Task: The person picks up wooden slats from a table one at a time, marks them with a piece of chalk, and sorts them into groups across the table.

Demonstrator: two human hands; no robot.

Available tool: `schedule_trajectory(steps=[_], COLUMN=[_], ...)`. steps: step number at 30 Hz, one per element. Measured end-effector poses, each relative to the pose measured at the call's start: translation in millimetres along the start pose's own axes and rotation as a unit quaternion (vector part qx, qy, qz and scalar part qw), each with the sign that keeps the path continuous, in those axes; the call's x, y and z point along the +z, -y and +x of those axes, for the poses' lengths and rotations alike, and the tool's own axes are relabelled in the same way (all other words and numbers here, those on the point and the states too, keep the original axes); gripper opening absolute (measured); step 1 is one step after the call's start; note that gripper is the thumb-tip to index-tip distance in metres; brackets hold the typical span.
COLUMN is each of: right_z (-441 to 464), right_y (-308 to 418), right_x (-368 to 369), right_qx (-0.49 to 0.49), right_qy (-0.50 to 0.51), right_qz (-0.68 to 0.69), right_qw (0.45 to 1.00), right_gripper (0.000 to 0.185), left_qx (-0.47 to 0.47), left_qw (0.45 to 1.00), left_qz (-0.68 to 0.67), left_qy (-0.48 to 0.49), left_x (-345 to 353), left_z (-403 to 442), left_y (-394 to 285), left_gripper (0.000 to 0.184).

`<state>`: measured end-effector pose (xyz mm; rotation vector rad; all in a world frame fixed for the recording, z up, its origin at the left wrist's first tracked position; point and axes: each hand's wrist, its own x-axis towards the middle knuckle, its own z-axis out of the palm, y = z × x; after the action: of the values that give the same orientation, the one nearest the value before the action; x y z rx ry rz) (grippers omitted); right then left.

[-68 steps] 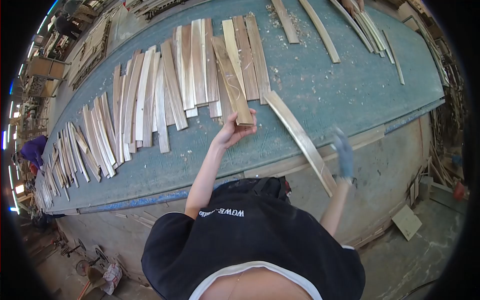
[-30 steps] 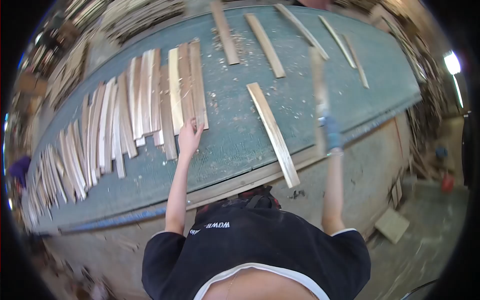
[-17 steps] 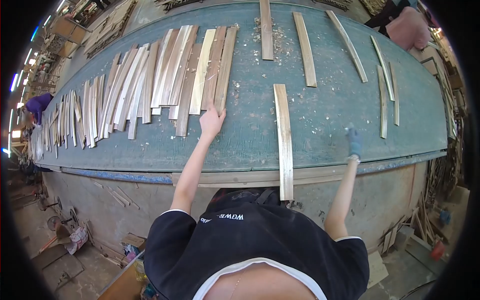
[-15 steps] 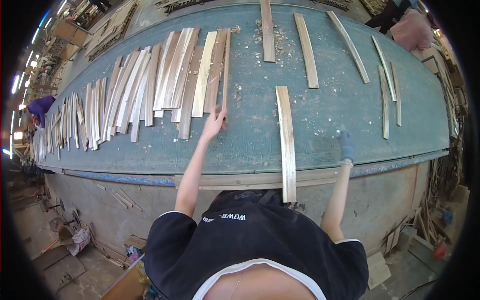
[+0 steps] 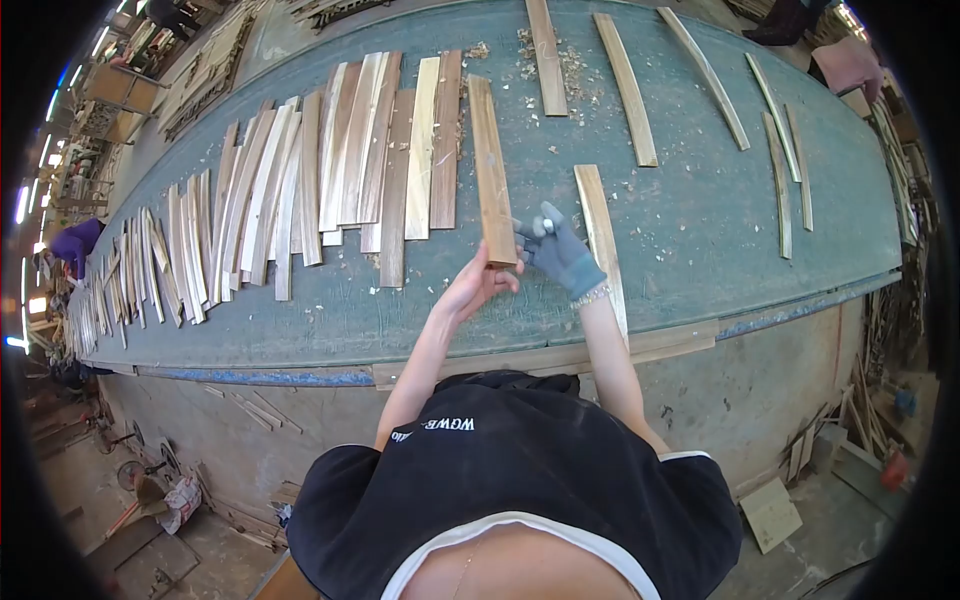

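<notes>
My bare left hand (image 5: 480,284) grips the near end of a brown wooden strip (image 5: 489,160), whose far end points away over the table. Just right of that end is my right hand (image 5: 562,252), in a grey-blue glove with pale fingertips. Its fingers are apart and reach toward the strip; whether they touch it I cannot tell. Beyond the right wrist, another wooden strip (image 5: 597,215) lies on the table, partly covered by the glove and forearm. Left of the held strip, a row of wooden strips (image 5: 421,150) lies side by side, some overlapping.
The green tabletop (image 5: 690,240) carries scattered wood shavings (image 5: 575,75). More strips lie apart toward the right, including a pale one (image 5: 705,78) and a brown one (image 5: 625,90). A person in purple (image 5: 75,245) is at the far left; pink cloth (image 5: 848,68) shows at the far right.
My left hand has lifted the strip from the row's right end and brought it rightward and nearer. My right hand has moved left, up beside the strip. The view has shifted slightly.
</notes>
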<state>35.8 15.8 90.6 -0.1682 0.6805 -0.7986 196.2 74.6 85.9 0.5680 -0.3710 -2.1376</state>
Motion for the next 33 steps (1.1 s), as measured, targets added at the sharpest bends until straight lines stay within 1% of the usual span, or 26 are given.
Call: schedule_trajectory(steps=[1, 2, 3, 5, 7, 8, 9, 10, 11, 12, 13, 14, 16, 17, 19, 20, 21, 22, 23, 24, 25, 27, 28, 30, 31, 33], right_z=[9, 18, 25, 35, 39, 37, 32, 29, 31, 35, 39, 40, 38, 44, 59, 63, 62, 56, 50, 46, 39, 20, 15, 7, 3, -3], right_y=[-3, -7, -11, -18, -19, -19, -14, -11, -9, -7, -5, -3, 2, 6, 20, 20, 17, 13, 8, 8, 4, -7, -11, -18, -23, -33], right_x=[0, -3, -6, -14, -17, -19, -4, 7, 11, 16, 21, 26, 47, 44, 31, 16, 13, 11, 10, 19, 18, 10, 5, 7, 13, 28], right_qx=[0.000, 0.018, 0.036, 0.031, 0.006, 0.007, -0.088, -0.180, -0.178, -0.248, -0.315, -0.312, -0.301, -0.297, -0.337, -0.347, -0.353, -0.301, -0.228, -0.113, -0.113, -0.028, -0.030, 0.008, 0.006, 0.016], right_qy=[-0.005, -0.046, -0.088, -0.085, -0.167, -0.173, -0.228, -0.274, -0.275, -0.192, -0.105, -0.104, -0.145, -0.142, -0.247, -0.249, -0.247, -0.254, -0.248, -0.225, -0.224, -0.117, -0.121, -0.076, -0.077, -0.114], right_qz=[0.002, 0.014, 0.026, 0.033, -0.081, -0.085, -0.207, -0.324, -0.329, -0.385, -0.434, -0.437, -0.635, -0.636, -0.759, -0.725, -0.725, -0.581, -0.406, -0.217, -0.217, -0.021, -0.018, 0.046, 0.048, -0.015], right_qw=[1.000, 0.999, 0.995, 0.995, 0.983, 0.981, 0.947, 0.887, 0.886, 0.868, 0.837, 0.837, 0.697, 0.698, 0.500, 0.540, 0.538, 0.713, 0.850, 0.943, 0.943, 0.993, 0.992, 0.996, 0.996, 0.993], right_gripper=[0.038, 0.038, 0.038, 0.037, 0.038, 0.038, 0.037, 0.036, 0.036, 0.037, 0.037, 0.037, 0.037, 0.037, 0.036, 0.036, 0.036, 0.035, 0.034, 0.037, 0.037, 0.037, 0.037, 0.038, 0.038, 0.038], left_qx=[-0.029, -0.059, -0.064, -0.055, -0.061, -0.064, -0.062, -0.058, -0.055, -0.054, -0.041, -0.027, -0.028, -0.030, -0.028, -0.024, -0.019, -0.025, -0.033, -0.040, -0.040, -0.057, -0.061, -0.056, -0.058, -0.093], left_qw=[0.993, 0.972, 0.973, 0.959, 0.957, 0.954, 0.956, 0.959, 0.961, 0.963, 0.976, 0.986, 0.992, 0.995, 0.997, 0.998, 0.998, 0.998, 0.997, 0.996, 0.996, 0.994, 0.993, 0.976, 0.976, 0.910], left_qz=[0.113, 0.224, 0.220, 0.274, 0.280, 0.291, 0.285, 0.277, 0.269, 0.264, 0.213, 0.161, 0.122, 0.086, 0.070, 0.059, 0.062, 0.059, 0.055, 0.074, 0.074, 0.096, 0.096, 0.209, 0.209, 0.401], left_qy=[-0.022, -0.042, -0.041, -0.053, -0.034, -0.018, -0.016, -0.015, -0.016, -0.017, -0.023, -0.029, -0.035, -0.039, -0.026, -0.008, -0.006, 0.014, 0.032, 0.033, 0.034, 0.009, 0.012, -0.015, -0.013, -0.045], left_x=[0, 0, 1, 3, 3, 3, 5, 7, 8, 11, 14, 16, 17, 17, 21, 23, 24, 25, 26, 22, 19, 17, 17, 18, 16, 10], left_z=[0, -1, -1, -1, -1, -2, -2, -3, -5, -8, -10, -11, -16, -20, -28, -30, -30, -31, -32, -31, -30, -30, -31, -29, -29, -27], left_y=[-5, -10, -14, -20, -26, -26, -26, -25, -23, -19, -14, -10, -5, -2, -1, -3, -5, -6, -6, -2, 1, 6, 6, 4, 4, 5], left_gripper=[0.054, 0.051, 0.051, 0.045, 0.047, 0.049, 0.049, 0.049, 0.049, 0.049, 0.048, 0.048, 0.049, 0.051, 0.052, 0.053, 0.053, 0.052, 0.052, 0.049, 0.049, 0.047, 0.047, 0.047, 0.047, 0.046])
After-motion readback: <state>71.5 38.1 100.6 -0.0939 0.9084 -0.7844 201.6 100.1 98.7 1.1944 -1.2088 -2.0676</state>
